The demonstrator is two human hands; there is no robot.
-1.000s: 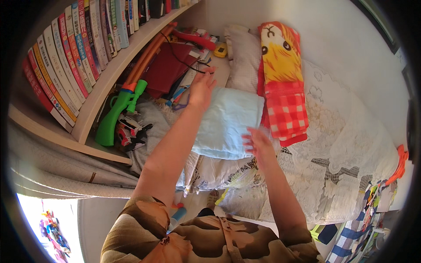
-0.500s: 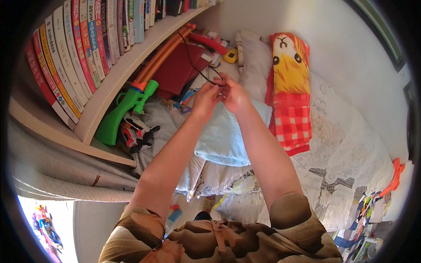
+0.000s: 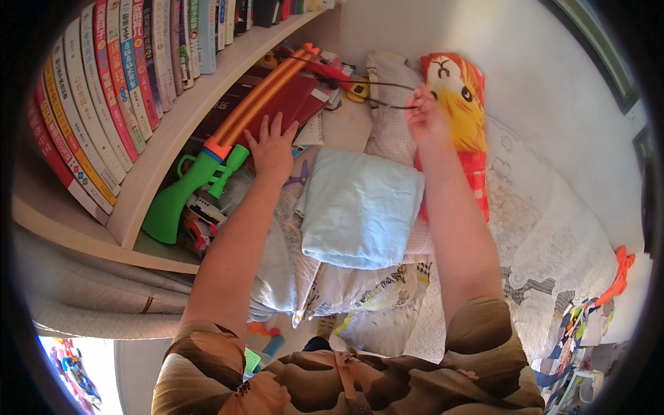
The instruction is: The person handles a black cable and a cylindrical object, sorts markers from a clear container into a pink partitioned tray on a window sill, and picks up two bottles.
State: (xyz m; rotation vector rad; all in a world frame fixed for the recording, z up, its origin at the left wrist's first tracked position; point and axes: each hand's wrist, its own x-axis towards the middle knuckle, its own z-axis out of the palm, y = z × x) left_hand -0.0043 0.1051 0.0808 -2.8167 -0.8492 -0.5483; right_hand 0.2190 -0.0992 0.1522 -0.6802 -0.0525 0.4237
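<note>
My right hand [image 3: 427,117] is closed on a thin black cord [image 3: 387,84], drawn out in two strands toward the shelf. It is raised in front of a folded red and yellow blanket [image 3: 456,104] with an animal face. With fingers spread, my left hand [image 3: 273,151] rests on or just over a dark red folder [image 3: 294,100], beside a toy gun [image 3: 200,176] with a green stock and orange barrels. A folded light blue cloth [image 3: 363,207] lies between my forearms. Purple scissors [image 3: 299,174] are close to my left wrist.
Upright books [image 3: 90,104] fill the wooden shelf [image 3: 173,131] at left, its edge overhanging the toy gun. Behind the cloth are a yellow tape measure [image 3: 358,90] and a grey pillow [image 3: 391,104]. White lace bedding [image 3: 532,187] spreads to the right.
My hands were together over the blue cloth at the cord. Now they are apart: the right has pulled the cord rightward, and the left has moved left to the folder, fingers spread.
</note>
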